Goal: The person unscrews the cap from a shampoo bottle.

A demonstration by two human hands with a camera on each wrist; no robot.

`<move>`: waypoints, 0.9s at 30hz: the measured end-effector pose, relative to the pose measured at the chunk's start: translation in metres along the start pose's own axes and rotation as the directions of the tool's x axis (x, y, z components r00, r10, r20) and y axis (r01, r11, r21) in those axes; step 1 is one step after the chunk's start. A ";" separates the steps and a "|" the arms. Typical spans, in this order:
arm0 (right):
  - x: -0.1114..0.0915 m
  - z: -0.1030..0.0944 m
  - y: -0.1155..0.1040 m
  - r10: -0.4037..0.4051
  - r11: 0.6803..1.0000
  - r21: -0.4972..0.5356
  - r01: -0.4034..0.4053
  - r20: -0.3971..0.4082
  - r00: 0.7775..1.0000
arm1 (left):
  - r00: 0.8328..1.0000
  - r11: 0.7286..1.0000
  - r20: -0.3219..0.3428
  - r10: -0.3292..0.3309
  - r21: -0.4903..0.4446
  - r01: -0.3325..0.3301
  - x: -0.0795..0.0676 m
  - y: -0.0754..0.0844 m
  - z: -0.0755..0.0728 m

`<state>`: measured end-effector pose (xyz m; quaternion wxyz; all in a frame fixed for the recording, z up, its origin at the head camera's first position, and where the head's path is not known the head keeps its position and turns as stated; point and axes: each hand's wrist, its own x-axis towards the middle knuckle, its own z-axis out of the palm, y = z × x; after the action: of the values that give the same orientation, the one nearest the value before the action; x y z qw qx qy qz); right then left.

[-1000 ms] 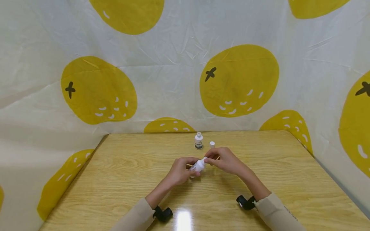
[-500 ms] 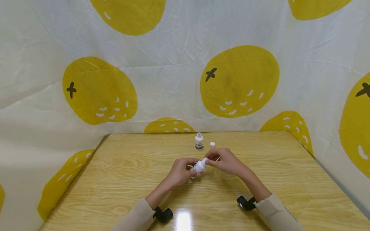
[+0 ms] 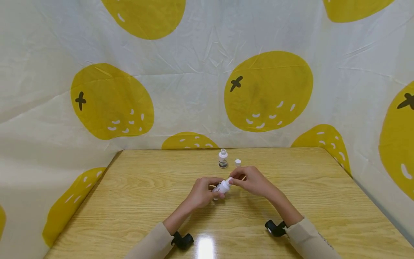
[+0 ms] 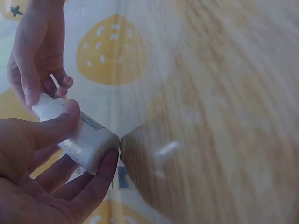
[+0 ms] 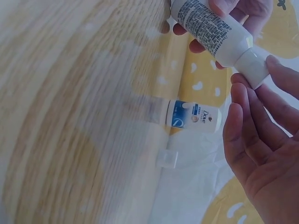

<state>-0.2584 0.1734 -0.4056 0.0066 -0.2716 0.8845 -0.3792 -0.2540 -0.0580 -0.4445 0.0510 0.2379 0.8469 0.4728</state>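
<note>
My left hand (image 3: 203, 192) grips a small white bottle (image 3: 221, 188) round its body, tilted with its neck toward the right and clear of my palm. Fine dark print on its side shows in the right wrist view. The thumb and fingertips of my right hand (image 3: 253, 181) pinch the white cap (image 5: 252, 67) at the bottle's neck. How tightly the cap sits cannot be told. Behind the hands a second white bottle (image 3: 222, 159), with a blue-and-white Dove label (image 5: 194, 115), stands upright and uncapped. A loose white cap (image 3: 238, 162) lies to its right.
Beneath everything is a wood-grain table (image 3: 145, 180), whose far edge meets a white curtain (image 3: 187, 104) printed with yellow fruit. Black wrist cameras (image 3: 182, 241) are strapped near both beige sleeves (image 3: 312, 237). A bright light reflection falls on the table's near side.
Both hands stay in nearly the same place on the bottle and cap. The right fingertips shift very slightly at the cap. The standing bottle and loose cap have not moved.
</note>
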 end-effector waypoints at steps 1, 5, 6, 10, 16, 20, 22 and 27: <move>0.000 0.000 0.000 0.001 1.000 -0.001 -0.001 0.002 1.000 | 1.000 1.000 0.001 0.001 0.002 -0.001 0.000 0.000 0.000; -0.001 -0.001 -0.002 0.009 1.000 -0.005 -0.009 0.006 1.000 | 1.000 1.000 -0.001 -0.001 0.003 0.001 -0.001 0.000 0.000; -0.001 -0.001 -0.002 0.015 1.000 -0.005 -0.015 0.007 1.000 | 1.000 1.000 -0.003 0.000 0.002 0.000 -0.001 0.000 0.000; -0.001 -0.001 -0.003 0.045 0.999 -0.002 -0.045 0.009 0.999 | 1.000 1.000 -0.007 0.002 -0.004 -0.002 -0.001 0.001 0.000; 0.000 0.000 -0.002 0.055 0.998 0.003 -0.055 0.010 0.998 | 1.000 1.000 -0.009 0.003 0.000 -0.003 -0.001 0.000 0.000; 0.000 -0.001 -0.003 0.031 1.000 0.000 -0.031 0.010 0.999 | 1.000 1.000 -0.009 0.004 0.001 -0.004 -0.001 0.000 0.000; -0.001 -0.002 -0.003 0.023 1.000 -0.004 -0.023 0.016 1.000 | 1.000 1.000 -0.009 0.005 0.000 -0.005 -0.001 0.001 0.000; -0.001 -0.002 -0.003 0.033 0.999 -0.007 -0.033 0.021 0.999 | 1.000 1.000 -0.010 0.006 0.000 -0.006 -0.001 0.000 0.000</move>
<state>-0.2563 0.1738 -0.4019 0.0212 -0.2610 0.8900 -0.3732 -0.2535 -0.0583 -0.4447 0.0453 0.2378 0.8464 0.4743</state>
